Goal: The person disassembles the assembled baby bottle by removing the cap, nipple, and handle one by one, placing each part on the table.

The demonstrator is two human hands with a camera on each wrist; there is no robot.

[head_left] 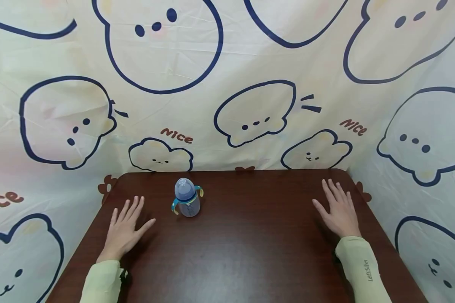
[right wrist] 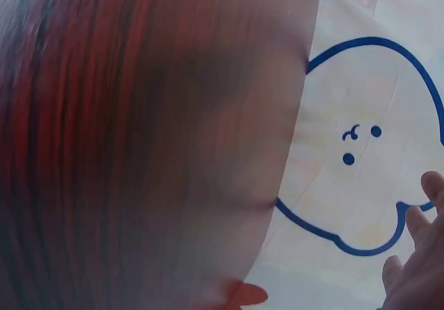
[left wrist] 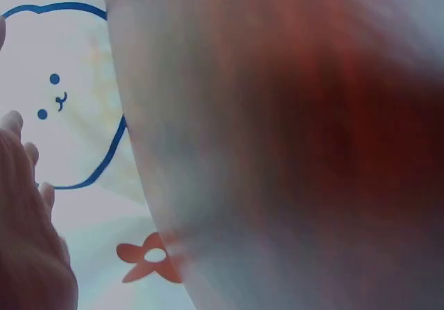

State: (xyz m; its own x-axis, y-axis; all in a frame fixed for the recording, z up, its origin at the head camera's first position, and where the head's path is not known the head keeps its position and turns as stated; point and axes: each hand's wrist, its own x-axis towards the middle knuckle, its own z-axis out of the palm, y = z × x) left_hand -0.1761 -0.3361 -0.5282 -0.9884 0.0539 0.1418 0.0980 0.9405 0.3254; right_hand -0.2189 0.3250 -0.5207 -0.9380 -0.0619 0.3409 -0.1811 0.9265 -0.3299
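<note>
A small baby bottle with a bluish dome cap and two teal side handles is standing upright on the dark wooden counter, left of centre and toward the far edge, where it is sitting free of both your hands. Your left hand is lying flat just beside it, palm down with fingers spread and straight, gripping nothing; its thumb is pointing toward the bottle without touching it, so this is the hand nearer to it. Your right hand is resting the same way well apart from the bottle, near the counter's right edge, fingers straight and holding nothing. Both forearms are wearing pale green sleeves. Behind and around the counter, a cream cloth printed with navy-outlined bears is hanging as a backdrop. Your wrist views are showing only blurred counter wood, the cloth and the fingertips at the frame's edge.
</note>
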